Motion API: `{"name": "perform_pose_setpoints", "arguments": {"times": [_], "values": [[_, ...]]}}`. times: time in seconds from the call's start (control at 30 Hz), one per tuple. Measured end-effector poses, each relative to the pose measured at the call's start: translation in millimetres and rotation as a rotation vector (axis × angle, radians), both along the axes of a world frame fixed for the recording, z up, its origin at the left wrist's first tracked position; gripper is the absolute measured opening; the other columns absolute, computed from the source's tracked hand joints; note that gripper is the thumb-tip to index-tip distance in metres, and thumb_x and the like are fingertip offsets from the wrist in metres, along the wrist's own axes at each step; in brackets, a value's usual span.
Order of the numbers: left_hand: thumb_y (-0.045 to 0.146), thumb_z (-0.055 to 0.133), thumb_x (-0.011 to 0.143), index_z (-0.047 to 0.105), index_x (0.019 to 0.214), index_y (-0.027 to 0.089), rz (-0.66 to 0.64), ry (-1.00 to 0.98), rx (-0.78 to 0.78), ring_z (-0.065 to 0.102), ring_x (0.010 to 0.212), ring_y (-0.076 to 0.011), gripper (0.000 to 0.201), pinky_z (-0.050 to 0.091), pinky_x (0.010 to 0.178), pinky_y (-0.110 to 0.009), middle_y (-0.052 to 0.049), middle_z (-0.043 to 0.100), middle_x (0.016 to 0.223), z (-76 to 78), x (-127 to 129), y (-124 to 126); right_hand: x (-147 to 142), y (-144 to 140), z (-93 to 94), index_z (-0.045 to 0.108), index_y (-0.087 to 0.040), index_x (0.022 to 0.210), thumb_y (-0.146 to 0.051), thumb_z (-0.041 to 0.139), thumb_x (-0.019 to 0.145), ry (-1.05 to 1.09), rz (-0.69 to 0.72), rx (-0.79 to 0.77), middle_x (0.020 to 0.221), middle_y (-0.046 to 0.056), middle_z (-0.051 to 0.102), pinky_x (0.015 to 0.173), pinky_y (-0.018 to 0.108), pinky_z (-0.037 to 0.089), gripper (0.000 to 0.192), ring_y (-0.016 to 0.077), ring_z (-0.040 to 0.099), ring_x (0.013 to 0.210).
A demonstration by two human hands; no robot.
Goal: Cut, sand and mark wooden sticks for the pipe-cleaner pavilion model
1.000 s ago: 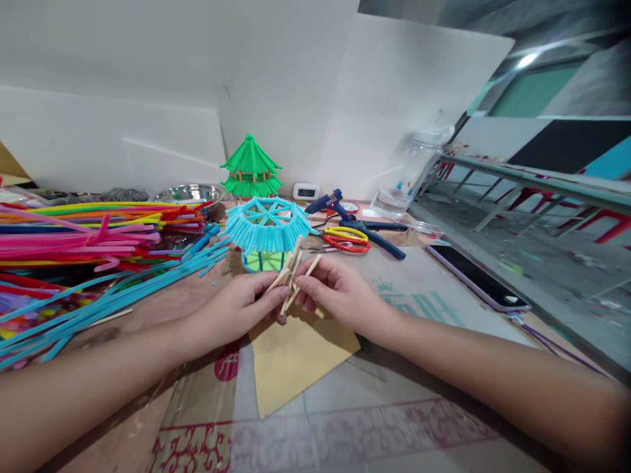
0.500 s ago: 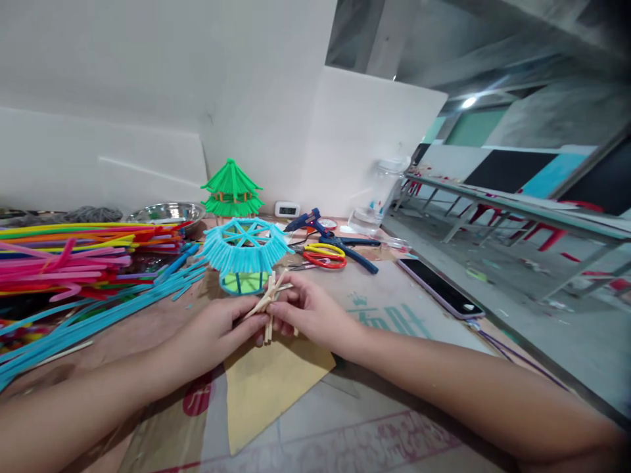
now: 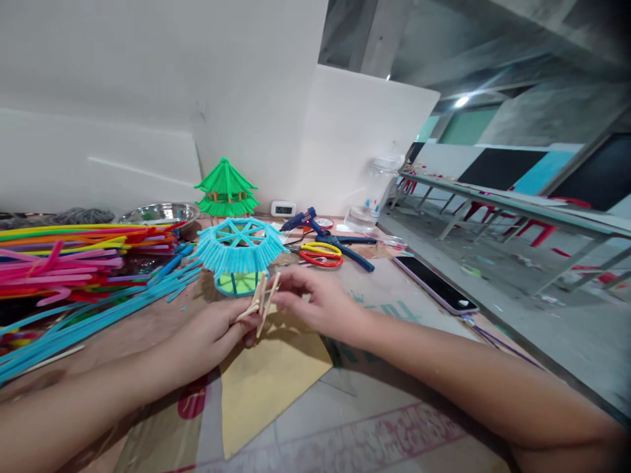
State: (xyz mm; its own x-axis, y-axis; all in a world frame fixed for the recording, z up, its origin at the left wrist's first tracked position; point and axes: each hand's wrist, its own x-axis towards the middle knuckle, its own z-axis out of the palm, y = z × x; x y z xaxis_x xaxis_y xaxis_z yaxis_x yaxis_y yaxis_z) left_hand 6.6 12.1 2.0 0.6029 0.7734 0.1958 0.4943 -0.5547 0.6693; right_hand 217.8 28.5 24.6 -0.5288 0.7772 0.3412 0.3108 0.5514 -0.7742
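Since the earlier frame, the small bundle of pale wooden sticks [image 3: 259, 300] has been shifted left and lower, at frame centre. It is pinched at its lower end by the left hand [image 3: 217, 332]; the right hand [image 3: 315, 303] touches its top with loosely curled fingers. Just behind stands a light-blue pipe-cleaner pavilion [image 3: 240, 253], above a tan cardboard sheet [image 3: 266, 381].

bright, even indoor light; wide-angle bending at edges, dark vignetted right corners, slight blur.
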Motion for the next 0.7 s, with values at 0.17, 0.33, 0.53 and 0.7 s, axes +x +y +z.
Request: {"name": "perform_pose_setpoints", "arguments": {"times": [0.17, 0.33, 0.53, 0.7], "values": [[0.034, 0.034, 0.095, 0.050, 0.073, 0.022, 0.037, 0.016, -0.046, 0.057, 0.065, -0.0152, 0.030, 0.043, 0.062, -0.024, 0.001, 0.060, 0.070, 3.8, 2, 0, 18, 16, 19.0, 0.063, -0.016, 0.085, -0.027, 0.058, 0.090, -0.069, -0.119, 0.028, 0.068, -0.001, 0.062, 0.056, 0.023, 0.042, 0.013, 0.0107, 0.054, 0.060], [0.038, 0.035, 0.096, 0.049, 0.074, 0.022, 0.036, 0.020, -0.056, 0.055, 0.065, -0.0154, 0.031, 0.043, 0.063, -0.024, 0.001, 0.059, 0.070, 4.4, 3, 1, 8, 16, 4.2, 0.062, -0.017, 0.087, -0.029, 0.062, 0.087, 0.008, -0.057, -0.248, 0.066, -0.003, 0.059, 0.051, 0.022, 0.043, 0.012, 0.0094, 0.055, 0.054], [0.029, 0.034, 0.094, 0.054, 0.081, 0.021, -0.043, 0.023, -0.025, 0.058, 0.070, -0.0159, 0.025, 0.044, 0.065, -0.024, 0.000, 0.062, 0.076, 4.2, 2, 1, -13, -3, -11.2, 0.054, -0.019, 0.087, -0.025, 0.061, 0.087, 0.260, 0.059, -0.401, 0.067, -0.005, 0.057, 0.048, 0.020, 0.044, 0.009, 0.0076, 0.054, 0.052], [0.027, 0.036, 0.092, 0.055, 0.080, 0.021, -0.065, 0.014, 0.028, 0.058, 0.071, -0.0158, 0.023, 0.045, 0.066, -0.024, 0.000, 0.062, 0.076, 0.2, 1, 1, -14, -11, -11.0, 0.054, -0.019, 0.089, -0.023, 0.062, 0.087, 0.255, 0.061, -0.282, 0.075, -0.003, 0.061, 0.055, 0.022, 0.046, 0.009, 0.0100, 0.058, 0.062]]}}
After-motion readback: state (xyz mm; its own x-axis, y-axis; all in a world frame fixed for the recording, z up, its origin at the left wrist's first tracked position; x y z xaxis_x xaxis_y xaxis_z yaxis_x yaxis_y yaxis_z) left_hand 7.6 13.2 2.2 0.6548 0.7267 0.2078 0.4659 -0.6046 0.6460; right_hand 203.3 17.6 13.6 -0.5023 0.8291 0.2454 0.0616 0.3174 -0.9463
